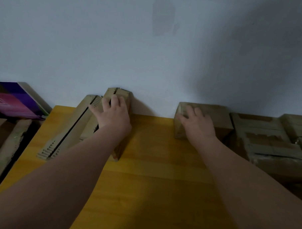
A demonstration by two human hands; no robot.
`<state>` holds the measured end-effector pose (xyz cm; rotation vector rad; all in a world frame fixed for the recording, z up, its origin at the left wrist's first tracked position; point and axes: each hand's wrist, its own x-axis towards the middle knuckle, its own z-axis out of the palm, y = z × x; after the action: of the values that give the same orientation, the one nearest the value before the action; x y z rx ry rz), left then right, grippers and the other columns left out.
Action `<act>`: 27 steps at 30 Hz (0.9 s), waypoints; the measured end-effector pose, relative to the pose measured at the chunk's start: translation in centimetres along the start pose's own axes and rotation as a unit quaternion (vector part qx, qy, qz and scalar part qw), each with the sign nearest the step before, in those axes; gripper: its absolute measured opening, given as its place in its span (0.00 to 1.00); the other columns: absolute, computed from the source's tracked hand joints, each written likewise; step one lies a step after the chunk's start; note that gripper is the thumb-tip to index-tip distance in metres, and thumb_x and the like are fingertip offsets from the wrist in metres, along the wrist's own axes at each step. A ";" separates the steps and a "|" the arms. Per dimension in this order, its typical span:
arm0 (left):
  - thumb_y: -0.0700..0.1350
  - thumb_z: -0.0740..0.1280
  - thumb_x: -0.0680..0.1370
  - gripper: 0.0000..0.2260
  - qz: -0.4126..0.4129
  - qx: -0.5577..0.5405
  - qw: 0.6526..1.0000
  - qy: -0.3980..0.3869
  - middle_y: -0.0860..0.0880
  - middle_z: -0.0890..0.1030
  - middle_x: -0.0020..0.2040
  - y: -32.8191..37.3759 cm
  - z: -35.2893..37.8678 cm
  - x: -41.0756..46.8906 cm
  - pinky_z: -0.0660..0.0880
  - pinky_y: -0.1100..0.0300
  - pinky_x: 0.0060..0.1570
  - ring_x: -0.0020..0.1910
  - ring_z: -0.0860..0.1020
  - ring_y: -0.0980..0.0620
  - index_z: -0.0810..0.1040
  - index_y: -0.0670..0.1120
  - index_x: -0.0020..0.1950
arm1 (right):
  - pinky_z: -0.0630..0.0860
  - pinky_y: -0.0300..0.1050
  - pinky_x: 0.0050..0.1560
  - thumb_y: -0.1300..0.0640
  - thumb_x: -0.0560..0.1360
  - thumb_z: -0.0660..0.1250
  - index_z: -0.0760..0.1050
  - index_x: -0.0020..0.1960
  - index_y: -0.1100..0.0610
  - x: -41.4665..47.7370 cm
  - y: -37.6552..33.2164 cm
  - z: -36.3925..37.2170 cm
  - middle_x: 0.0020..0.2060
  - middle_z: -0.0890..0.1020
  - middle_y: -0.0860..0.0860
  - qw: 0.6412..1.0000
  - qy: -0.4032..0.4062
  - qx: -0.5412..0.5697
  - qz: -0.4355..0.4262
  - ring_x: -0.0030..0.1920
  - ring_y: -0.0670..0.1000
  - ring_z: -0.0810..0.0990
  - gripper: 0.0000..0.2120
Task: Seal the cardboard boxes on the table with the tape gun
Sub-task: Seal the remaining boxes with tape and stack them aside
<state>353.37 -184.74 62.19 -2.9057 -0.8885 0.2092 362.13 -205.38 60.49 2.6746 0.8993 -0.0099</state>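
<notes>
Two hands: both out at the far edge of the yellow worktop (144, 166), by the wall.
Left hand (114, 113): fingers spread flat on top of the tall narrow box (120, 95), pressing or steadying, not wrapped round it.
Right hand (197, 124): palm down, fingers loosely spread on the squat box (216, 117); no firm grip visible.
Long box (71, 126): lies just left of the tall one, dark open seam down its middle, untaped.
Taped boxes (266, 142): heap at right, strips across them, probably done.
Tape gun: not in view anywhere.
Step (my read): picking the next box to pull forward; sealing not begun on these.
Risk 1: tall narrow box is top-heavy; pulling from the top could tip it onto the long box.
Risk 2: flat palm only, so the squat box may slip or twist when dragged.
Risk 3: open flaps could spring up if pressure comes off before the tape goes on.
Light: dim, details soft.
</notes>
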 end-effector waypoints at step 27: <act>0.50 0.71 0.73 0.44 0.068 -0.107 0.989 -0.076 0.40 0.62 0.68 -0.4 -1.6 -19.9 0.64 0.49 0.66 0.66 0.62 0.39 0.43 0.47 0.78 | 0.72 0.46 0.44 0.62 0.77 0.62 0.72 0.66 0.51 -20.7 -1.8 -2.7 0.57 0.75 0.52 0.976 -0.027 0.205 0.070 0.59 0.54 0.70 0.18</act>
<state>337.10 -195.63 65.91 -3.1898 -0.7761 0.3727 344.22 -215.39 64.78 3.0954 0.7553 -0.2626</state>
